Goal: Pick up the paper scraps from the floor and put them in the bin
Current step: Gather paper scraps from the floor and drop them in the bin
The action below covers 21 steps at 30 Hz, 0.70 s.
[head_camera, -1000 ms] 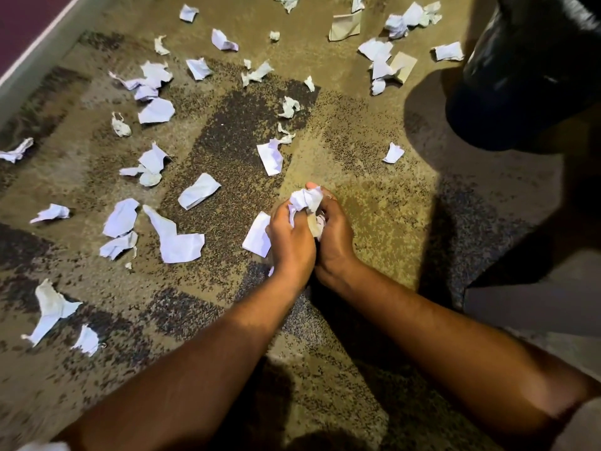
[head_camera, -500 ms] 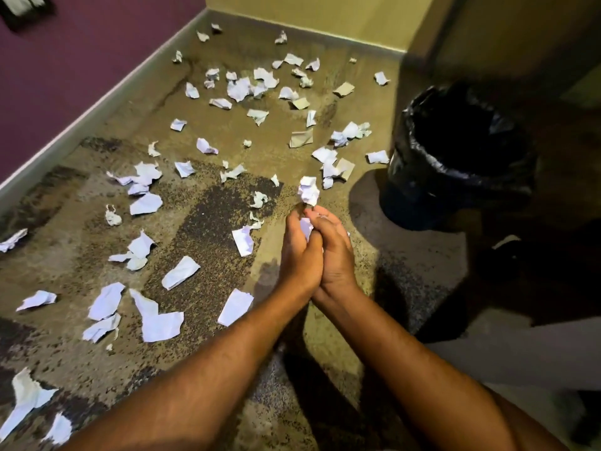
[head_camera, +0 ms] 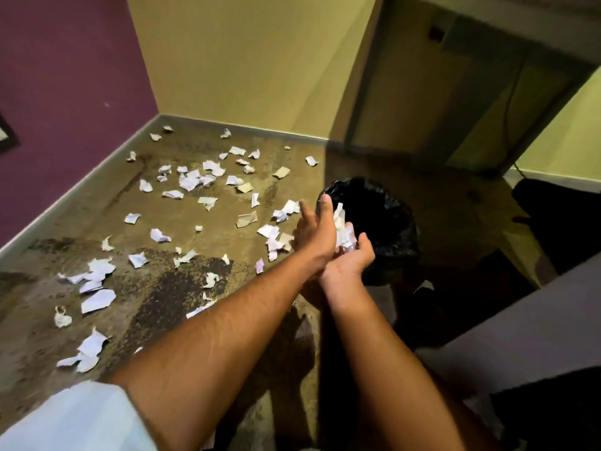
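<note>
Over the bin: both hands meet at the near rim of the bin (head_camera: 390, 219), which is lined with a black bag.
Load: a wad of paper scraps (head_camera: 341, 231) sits between the palms, above the bin's near-left edge.
Left hand (head_camera: 317, 231): fingers straight, palm pressed flat against the wad's left side.
Right hand (head_camera: 353, 258): palm up beneath the wad, fingers loosely cupped round it, carrying the weight.
Doing it well: move further over the opening before parting the palms; tip the right palm forward so nothing drops on the rim side.
Wad axis: long axis runs roughly up and away, its tip pointing towards the bin's far side; hard to be sure, since the hands cover much of it.
Floor (head_camera: 182, 288): many loose scraps (head_camera: 195, 182) lie near the bin and out to the wall.
</note>
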Motion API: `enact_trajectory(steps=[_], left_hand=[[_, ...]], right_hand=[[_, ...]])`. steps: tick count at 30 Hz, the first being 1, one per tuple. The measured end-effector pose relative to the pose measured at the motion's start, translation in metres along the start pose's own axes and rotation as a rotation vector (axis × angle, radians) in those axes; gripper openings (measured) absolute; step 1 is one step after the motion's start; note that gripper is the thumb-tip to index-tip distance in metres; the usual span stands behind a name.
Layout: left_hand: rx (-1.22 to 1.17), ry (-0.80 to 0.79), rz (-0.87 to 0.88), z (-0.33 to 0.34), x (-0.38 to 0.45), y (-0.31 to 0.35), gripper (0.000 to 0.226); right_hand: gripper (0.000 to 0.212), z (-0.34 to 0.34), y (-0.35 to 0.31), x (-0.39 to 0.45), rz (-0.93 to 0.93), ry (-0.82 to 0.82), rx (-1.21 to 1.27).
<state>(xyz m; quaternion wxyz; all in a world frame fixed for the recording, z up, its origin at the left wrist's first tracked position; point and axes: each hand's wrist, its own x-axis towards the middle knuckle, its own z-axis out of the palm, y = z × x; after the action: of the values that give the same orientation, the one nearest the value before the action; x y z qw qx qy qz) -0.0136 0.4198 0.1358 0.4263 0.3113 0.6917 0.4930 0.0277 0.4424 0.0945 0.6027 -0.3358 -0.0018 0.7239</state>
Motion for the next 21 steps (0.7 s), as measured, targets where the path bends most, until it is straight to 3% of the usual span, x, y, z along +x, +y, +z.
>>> enact_trajectory(steps=[4,8,11,15,21], left_hand=[[-0.395,-0.263,-0.192,0.008,0.036,0.023,0.123],[-0.6,-0.302,-0.222,0.005,0.017,0.043,0.093],[-0.514,-0.189,-0.206,-0.012,0.013,0.032,0.083],[-0.339,0.006,-0.219,-0.058,0.013,-0.012,0.081],[-0.133,0.101,-0.341,-0.125,-0.004,-0.099,0.082]], right_hand=[[0.063,0.027,-0.02,0.034,-0.008,0.056,0.094],[0.055,0.044,-0.036,0.057,0.066,0.096,0.143],[0.066,0.044,-0.036,0.072,0.119,0.041,0.235],[0.063,0.03,-0.023,0.06,0.089,0.038,0.195],[0.053,0.008,0.014,0.044,0.037,0.067,-0.032]])
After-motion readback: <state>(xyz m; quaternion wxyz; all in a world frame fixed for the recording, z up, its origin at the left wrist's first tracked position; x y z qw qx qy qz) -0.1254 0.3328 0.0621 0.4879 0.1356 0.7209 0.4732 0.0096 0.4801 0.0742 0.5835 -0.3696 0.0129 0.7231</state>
